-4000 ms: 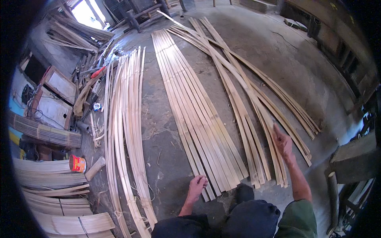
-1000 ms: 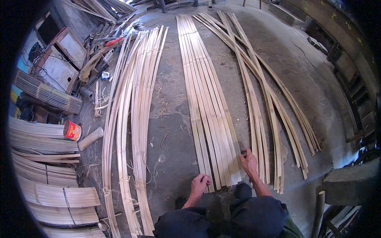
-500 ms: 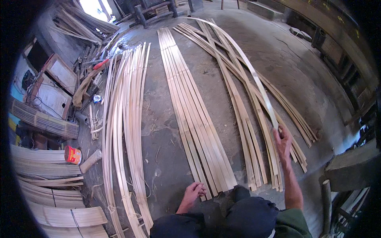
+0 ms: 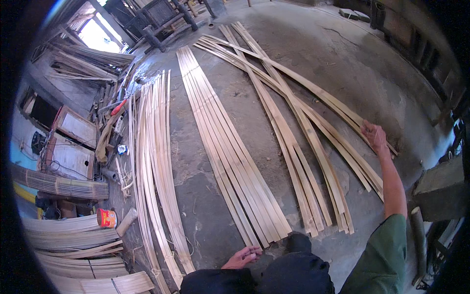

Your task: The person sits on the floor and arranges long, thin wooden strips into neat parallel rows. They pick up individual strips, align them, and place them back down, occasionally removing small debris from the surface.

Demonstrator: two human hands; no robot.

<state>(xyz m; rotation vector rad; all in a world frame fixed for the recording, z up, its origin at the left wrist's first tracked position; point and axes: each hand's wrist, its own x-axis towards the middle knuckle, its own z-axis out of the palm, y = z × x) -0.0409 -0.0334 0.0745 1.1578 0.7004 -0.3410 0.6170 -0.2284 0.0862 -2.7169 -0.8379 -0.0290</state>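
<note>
My right hand [image 4: 374,136] is stretched out to the right, its fingers closed around a bamboo strip [image 4: 338,104] near that strip's near end. This strip lies over the outermost of the crossing bamboo strips [image 4: 313,128]. Close to my knees, my left hand [image 4: 242,257] has its fingers curled beside the near end of a flat row of bamboo strips [image 4: 230,169]. Whether anything small is in those fingers does not show. The row's strips lie side by side, running away from me.
Loose bamboo strips [image 4: 155,161] lie to the left. Beyond them are tied slat bundles [image 4: 98,284], a red tin [image 4: 106,218] and a pale bamboo piece [image 4: 127,221]. A dark bamboo chair [image 4: 164,22] stands at the far end. A concrete block [image 4: 438,191] is at right.
My right hand has moved outward to the right and farther away. The strip it held up in an arch no longer rises above the others. The view has shifted; my left hand stays low.
</note>
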